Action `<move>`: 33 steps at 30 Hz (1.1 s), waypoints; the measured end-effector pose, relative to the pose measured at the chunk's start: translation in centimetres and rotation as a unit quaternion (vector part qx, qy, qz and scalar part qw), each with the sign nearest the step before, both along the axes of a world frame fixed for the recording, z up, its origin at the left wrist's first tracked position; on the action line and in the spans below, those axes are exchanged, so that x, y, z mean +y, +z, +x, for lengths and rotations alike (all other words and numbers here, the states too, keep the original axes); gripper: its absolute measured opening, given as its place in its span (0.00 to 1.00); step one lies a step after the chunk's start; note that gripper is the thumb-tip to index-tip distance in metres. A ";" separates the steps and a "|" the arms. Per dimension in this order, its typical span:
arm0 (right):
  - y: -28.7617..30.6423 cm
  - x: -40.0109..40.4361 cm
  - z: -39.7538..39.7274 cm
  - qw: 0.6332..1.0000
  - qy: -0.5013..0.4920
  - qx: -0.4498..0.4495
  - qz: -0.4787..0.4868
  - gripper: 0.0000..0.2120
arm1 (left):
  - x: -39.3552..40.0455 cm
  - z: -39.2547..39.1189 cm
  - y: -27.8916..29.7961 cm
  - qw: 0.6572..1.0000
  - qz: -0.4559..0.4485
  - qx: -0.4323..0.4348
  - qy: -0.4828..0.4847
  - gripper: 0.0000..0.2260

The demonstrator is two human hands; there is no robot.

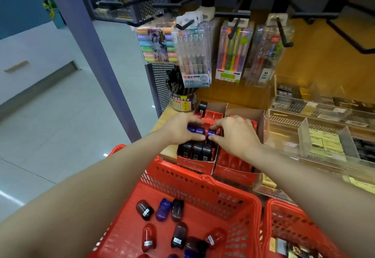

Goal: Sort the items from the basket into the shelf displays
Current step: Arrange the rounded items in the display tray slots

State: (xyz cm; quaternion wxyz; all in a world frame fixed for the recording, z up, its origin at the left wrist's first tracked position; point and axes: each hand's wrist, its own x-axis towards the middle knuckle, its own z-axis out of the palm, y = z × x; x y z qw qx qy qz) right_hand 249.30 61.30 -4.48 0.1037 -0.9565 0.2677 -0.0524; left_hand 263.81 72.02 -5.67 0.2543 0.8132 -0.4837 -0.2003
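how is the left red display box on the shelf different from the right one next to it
The left display box has a front row of black sharpeners and one at its back; the right display box shows only bare red slots. Both hands work over the left box, left hand and right hand gripping purple sharpeners. Both are red cardboard trays.

The basket (203,180) is red with a grid of small holes. Inside it lie dark red, purple and near-black sharpeners (164,209). Just beyond the basket, a red display box (195,164) holds black ones and purple ones (195,129).
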 end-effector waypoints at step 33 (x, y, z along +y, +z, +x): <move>-1.1 1.7 -1.3 0.998 0.000 -0.066 0.011 0.18 | 2.6 0.3 -1.2 0.993 -0.114 0.024 0.011 0.16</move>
